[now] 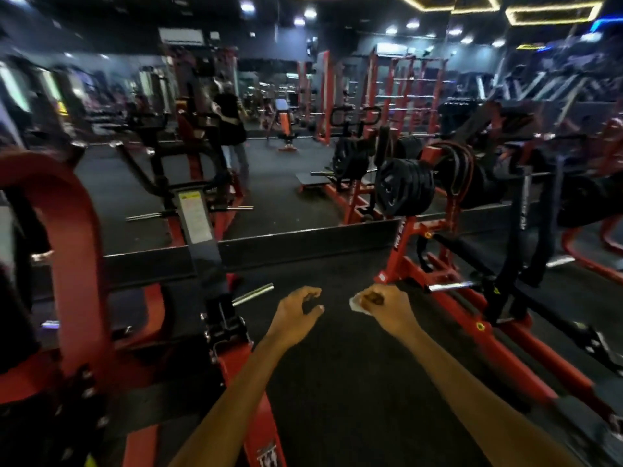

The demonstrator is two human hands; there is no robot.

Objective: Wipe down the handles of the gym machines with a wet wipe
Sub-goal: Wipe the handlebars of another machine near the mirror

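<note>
Over a lane of dark floor [337, 382] between two red machine frames, left [256, 382] and right [478, 318], the left hand [296, 316] hangs loosely curled and empty while the right hand [387, 308] clenches a crumpled wet wipe [356, 303], its white edge poking leftward, long axis indiscernible.

Gym, red weight machines [435, 244], stacked plates [404, 187]

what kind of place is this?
A commercial gym, almost certainly. Red steel weight machines stand on dark rubber flooring, black weight plates are loaded on one, and red racks line the back. The right hand holds a white wipe.
</note>
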